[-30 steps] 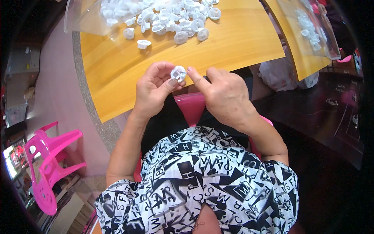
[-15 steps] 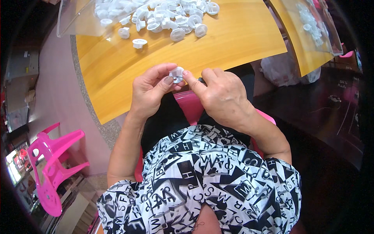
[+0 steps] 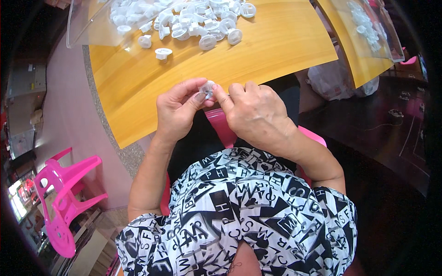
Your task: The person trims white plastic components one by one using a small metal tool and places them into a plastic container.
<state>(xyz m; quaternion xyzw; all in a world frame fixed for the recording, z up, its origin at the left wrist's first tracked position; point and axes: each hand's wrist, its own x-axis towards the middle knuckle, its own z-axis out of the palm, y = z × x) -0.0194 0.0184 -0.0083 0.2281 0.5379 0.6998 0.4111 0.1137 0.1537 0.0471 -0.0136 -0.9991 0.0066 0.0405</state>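
Between the thumb and fingers of my left hand point(image 3: 177, 108) is a small round white plastic piece point(image 3: 207, 89), pinched just beyond the table's near edge. My right hand point(image 3: 255, 108) reaches its index finger to the right side of that piece. The other fingers of this hand curl under; a sliver of something dark shows beside them, too hidden to name. Farther off on the yellow table point(image 3: 221, 64) lies a heap of similar white plastic pieces point(image 3: 198, 23), with one loose piece point(image 3: 163, 54) nearer to me.
A clear plastic panel or bin point(image 3: 87, 23) stands at the far left of the table. Another yellow table with a clear bin of white pieces point(image 3: 366, 27) is at the right, and white plastic bags point(image 3: 329, 80) sit below. A pink stool point(image 3: 66, 198) lies tipped at left.
My right hand has shifted slightly left, bringing its index finger closer in on the white piece. The piece has tilted a little; my left hand keeps its pinch.
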